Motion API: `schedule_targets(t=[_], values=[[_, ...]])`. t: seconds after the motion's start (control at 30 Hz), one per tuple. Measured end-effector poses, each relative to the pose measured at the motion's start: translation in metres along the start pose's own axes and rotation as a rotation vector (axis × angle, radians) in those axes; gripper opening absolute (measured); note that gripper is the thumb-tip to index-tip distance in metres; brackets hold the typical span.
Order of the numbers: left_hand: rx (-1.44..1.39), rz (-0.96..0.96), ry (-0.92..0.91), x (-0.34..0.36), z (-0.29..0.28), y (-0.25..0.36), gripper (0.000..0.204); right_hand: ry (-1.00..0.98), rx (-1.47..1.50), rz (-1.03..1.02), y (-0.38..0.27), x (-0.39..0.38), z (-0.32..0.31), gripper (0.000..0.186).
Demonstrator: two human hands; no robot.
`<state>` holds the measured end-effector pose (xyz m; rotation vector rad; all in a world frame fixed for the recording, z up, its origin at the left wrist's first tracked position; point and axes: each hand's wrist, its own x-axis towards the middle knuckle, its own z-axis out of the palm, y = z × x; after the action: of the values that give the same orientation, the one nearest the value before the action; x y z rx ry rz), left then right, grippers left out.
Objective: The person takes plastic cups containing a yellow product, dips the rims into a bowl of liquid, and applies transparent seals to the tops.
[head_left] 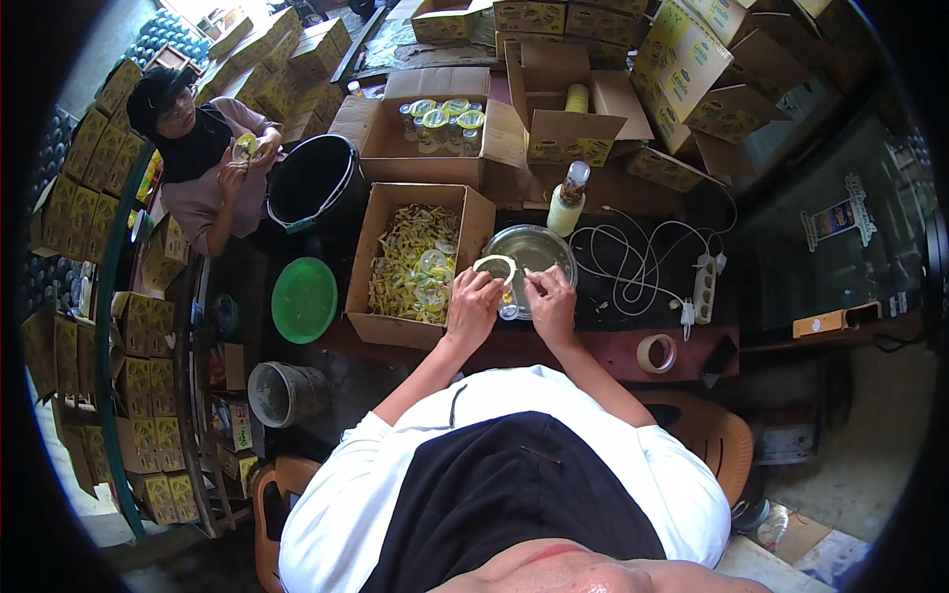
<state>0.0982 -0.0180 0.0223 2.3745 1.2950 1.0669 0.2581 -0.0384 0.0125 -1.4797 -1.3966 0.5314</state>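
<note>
My left hand [473, 304] grips a clear plastic cup [497, 265] with a pale yellow rim, held over the near-left part of a shallow round metal bowl [539, 242]. My right hand [551, 301] is just right of the cup, fingers pinched on something too small to make out. Beside my left hand stands an open carton [395, 252] full of shredded yellow scraps and some clear plastic cups. Behind the bowl a pale bottle [565, 208] stands upright, with a clear top.
A co-worker [198, 178] at upper left holds a lidded cup. Around are a black bucket [306, 173], green basin [303, 299], grey pail [287, 393], carton of lidded cups [381, 148], power strip [705, 282] with cords, tape roll [655, 353] and stacked cartons [672, 69].
</note>
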Motion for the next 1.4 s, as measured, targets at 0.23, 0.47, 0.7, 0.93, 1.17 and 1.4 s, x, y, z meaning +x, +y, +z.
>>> schedule_targets(t=[0.23, 0.47, 0.7, 0.93, 1.17, 1.4], values=[[-0.088, -0.049, 0.025, -0.001, 0.006, -0.007, 0.007, -0.001, -0.163, -0.234, -0.006, -0.004, -0.001, 0.011], [-0.136, 0.011, -0.018, -0.005, 0.009, -0.004, 0.012, -0.033, -0.137, -0.096, 0.014, 0.007, 0.015, 0.006], [-0.2, -0.121, -0.02, -0.003, 0.012, -0.011, 0.013, -0.085, 0.115, -0.018, 0.013, 0.009, 0.013, 0.01], [-0.197, -0.165, 0.016, 0.0, 0.014, -0.013, 0.009, 0.006, -0.047, -0.082, 0.016, 0.005, 0.004, 0.014], [-0.2, -0.21, -0.067, 0.005, 0.017, -0.006, 0.01, -0.091, -0.262, -0.225, 0.011, -0.002, 0.003, 0.018], [-0.244, -0.107, -0.101, -0.001, 0.022, 0.0, 0.01, -0.062, -0.224, -0.098, 0.021, 0.013, 0.012, 0.013]])
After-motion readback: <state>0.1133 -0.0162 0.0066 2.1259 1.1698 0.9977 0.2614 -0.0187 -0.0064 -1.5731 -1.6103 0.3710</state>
